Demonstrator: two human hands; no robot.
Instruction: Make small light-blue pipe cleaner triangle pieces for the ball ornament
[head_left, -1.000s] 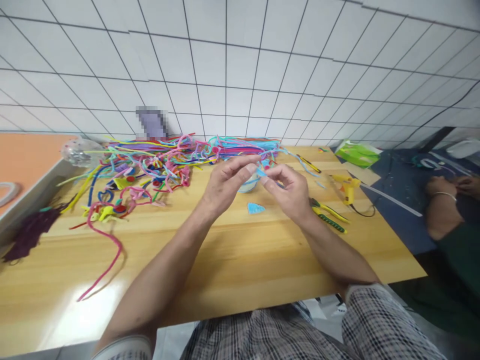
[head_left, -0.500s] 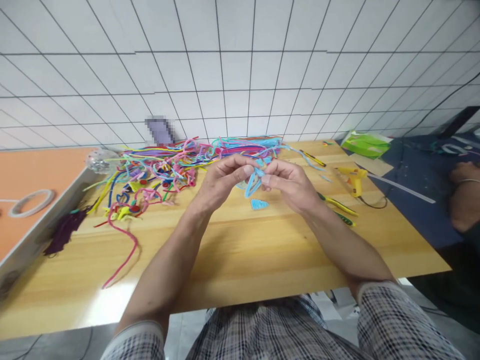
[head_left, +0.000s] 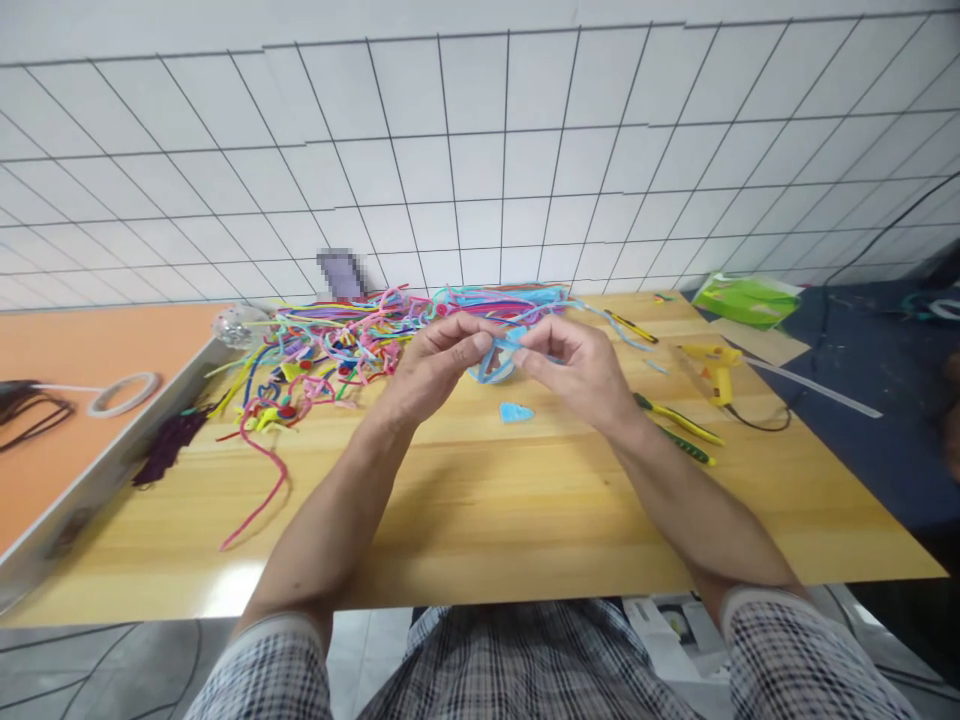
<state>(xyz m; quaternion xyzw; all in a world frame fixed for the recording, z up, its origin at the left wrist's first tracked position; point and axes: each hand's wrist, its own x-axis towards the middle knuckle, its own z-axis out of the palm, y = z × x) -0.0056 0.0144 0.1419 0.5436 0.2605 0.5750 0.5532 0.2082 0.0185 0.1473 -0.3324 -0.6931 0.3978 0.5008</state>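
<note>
Both hands are raised over the middle of the wooden table point(head_left: 480, 520), pinching one light-blue pipe cleaner point(head_left: 495, 375) bent into a narrow loop. My left hand point(head_left: 442, 365) is closed, its thumb and forefinger gripping the pipe cleaner's left side. My right hand point(head_left: 574, 360) is closed on the right side of the same piece. The fingertips hide part of the bend. Just below the hands, a flat light-blue piece point(head_left: 517, 412) with a pointed right end lies on the table. A round, pale object behind the pipe cleaner is mostly covered.
A tangle of coloured pipe cleaners point(head_left: 330, 350) spreads across the back left. To the right lie yellow-handled pliers point(head_left: 686, 420), a green-handled tool point(head_left: 686, 445), a yellow glue gun point(head_left: 716, 372) and a yellow cutter point(head_left: 631, 327). A green packet point(head_left: 746, 300) stands at the back right.
The view has tilted up and shifted slightly. The blue pipe cleaner has turned between my fingers, its loop now lying farther left. Both hands keep their pinch.
</note>
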